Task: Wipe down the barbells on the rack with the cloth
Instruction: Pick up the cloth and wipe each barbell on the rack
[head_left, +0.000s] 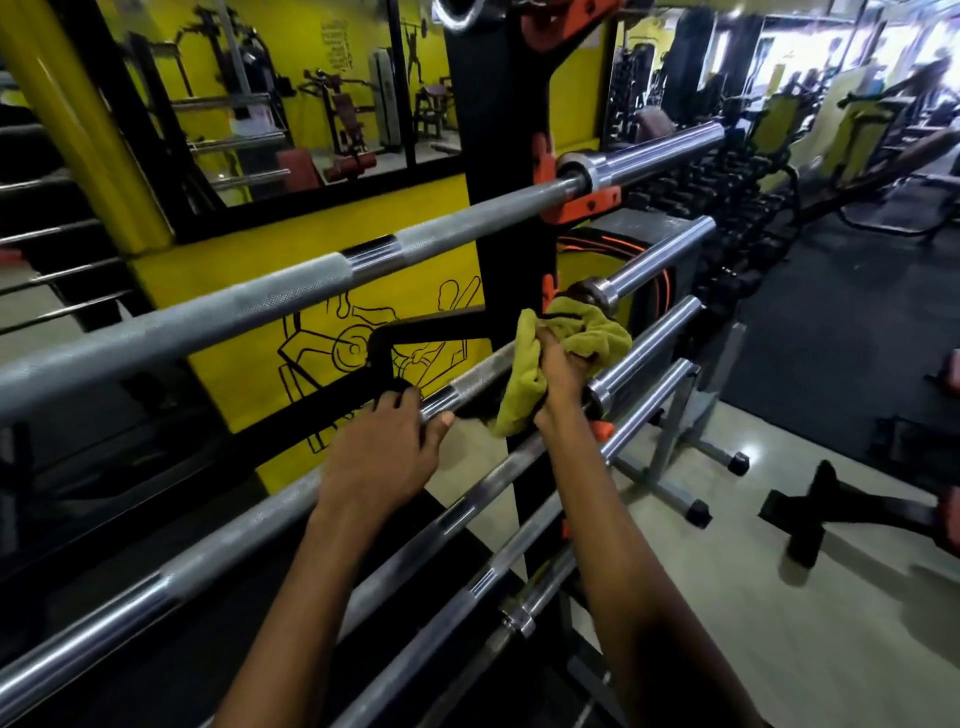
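Observation:
Several steel barbells lie across a black rack upright (496, 156) with orange hooks. The top barbell (291, 291) runs from lower left to upper right. On the second barbell (470, 376) my right hand (558, 371) grips a yellow-green cloth (530, 374) wrapped round the shaft, close to the collar and the upright. My left hand (387, 452) grips the same bar just left of the cloth, thumb under the shaft. Two lower barbells (457, 514) run beneath my forearms.
A yellow wall (311, 244) with a black drawing and mirrors stands behind the rack. A yellow post (78, 119) rises at the left. A dumbbell rack (727, 208) extends at the right. A low metal stand (675, 462) and a bench base (831, 504) sit on the floor.

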